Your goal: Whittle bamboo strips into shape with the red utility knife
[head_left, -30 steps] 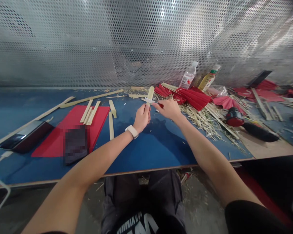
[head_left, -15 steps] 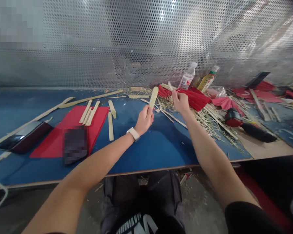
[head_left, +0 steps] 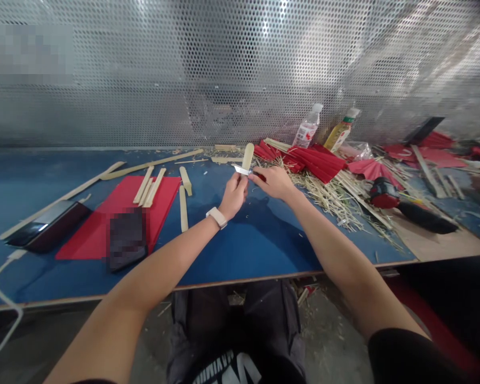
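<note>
Head | left hand (head_left: 233,197) forward, gripping strip (head_left: 248,154) | right hand (head_left: 276,182) inward, gripping knife (head_left: 242,170)

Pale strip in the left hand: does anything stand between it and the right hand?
Only the blade held in the right hand: it crosses the pale strip just above the left hand. Nothing else visible stands between; the red pleated material lies beyond the right hand.

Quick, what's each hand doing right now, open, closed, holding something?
Left hand: closed, holding a flat wooden strip.
Right hand: closed, holding a knife, its blade across the strip.
</note>
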Motion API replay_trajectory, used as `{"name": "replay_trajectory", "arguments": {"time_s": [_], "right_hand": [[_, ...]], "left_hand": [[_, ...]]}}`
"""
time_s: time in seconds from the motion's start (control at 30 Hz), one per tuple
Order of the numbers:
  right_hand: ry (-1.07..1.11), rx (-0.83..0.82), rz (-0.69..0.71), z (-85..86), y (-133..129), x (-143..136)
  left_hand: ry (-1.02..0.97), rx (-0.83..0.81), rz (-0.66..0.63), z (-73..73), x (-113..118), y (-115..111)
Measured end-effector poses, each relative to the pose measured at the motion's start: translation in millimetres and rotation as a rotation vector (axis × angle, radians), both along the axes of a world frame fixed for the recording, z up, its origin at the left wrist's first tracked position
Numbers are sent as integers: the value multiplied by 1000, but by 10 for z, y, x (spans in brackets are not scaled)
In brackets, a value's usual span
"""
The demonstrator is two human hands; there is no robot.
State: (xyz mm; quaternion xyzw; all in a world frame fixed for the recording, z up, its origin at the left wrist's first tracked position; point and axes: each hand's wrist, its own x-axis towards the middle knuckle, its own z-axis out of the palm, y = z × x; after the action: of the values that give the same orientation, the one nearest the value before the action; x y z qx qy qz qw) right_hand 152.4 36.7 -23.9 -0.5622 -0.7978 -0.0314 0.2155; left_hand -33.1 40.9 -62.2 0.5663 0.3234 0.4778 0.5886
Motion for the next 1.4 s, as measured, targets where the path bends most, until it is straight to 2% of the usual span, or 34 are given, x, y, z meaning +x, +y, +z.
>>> {"name": "replay_trajectory", "arguments": {"time_s": [0.2,0.43,0.7,1.03,1.4], "right_hand": [[107,-67,99,-11,23,0],[344,-256,293,37,23,19],[424,-272,296,58,-6,-13],[610,-416,303,53,2,-26],[618,-395,335,65,20,-27]], "left_hand": [[22,98,2,-82,-13,45],[67,159,29,-125,-12,78],[146,276,127,-141,-40,113],[136,270,128,-108,-42,76],[185,304,147,-62,-57,58]]}}
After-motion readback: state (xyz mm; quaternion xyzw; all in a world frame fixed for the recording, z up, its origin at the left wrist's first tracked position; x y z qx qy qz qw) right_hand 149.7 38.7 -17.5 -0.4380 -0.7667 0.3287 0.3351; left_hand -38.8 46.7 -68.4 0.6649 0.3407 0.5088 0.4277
